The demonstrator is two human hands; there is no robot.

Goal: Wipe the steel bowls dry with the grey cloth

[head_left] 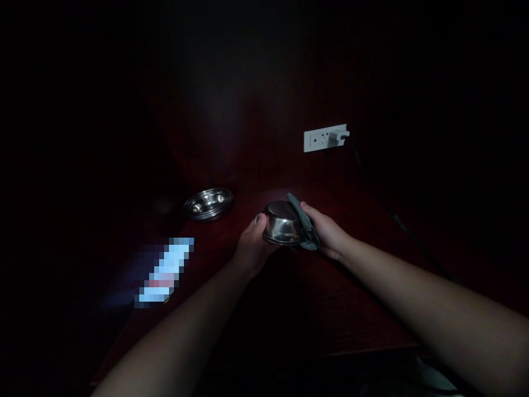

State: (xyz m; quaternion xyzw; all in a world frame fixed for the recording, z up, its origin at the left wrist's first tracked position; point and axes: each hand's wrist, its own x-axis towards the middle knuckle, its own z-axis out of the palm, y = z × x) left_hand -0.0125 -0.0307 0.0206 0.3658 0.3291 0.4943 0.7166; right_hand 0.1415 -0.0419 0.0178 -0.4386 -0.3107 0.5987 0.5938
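Observation:
The room is very dark. A small steel bowl [282,221] is held upside down, or tilted, above the dark red table [355,309]. My left hand [250,249] grips its left rim with closed fingers. My right hand [328,231] is closed on a grey patterned cloth [305,223] and presses it against the bowl's right side.
A stack of steel bowls [209,203] sits on the table to the left rear. A white wall socket [325,138] has a plug in it, and a dark cord [397,218] runs down to the right. A blurred bright object [165,272] lies at the left.

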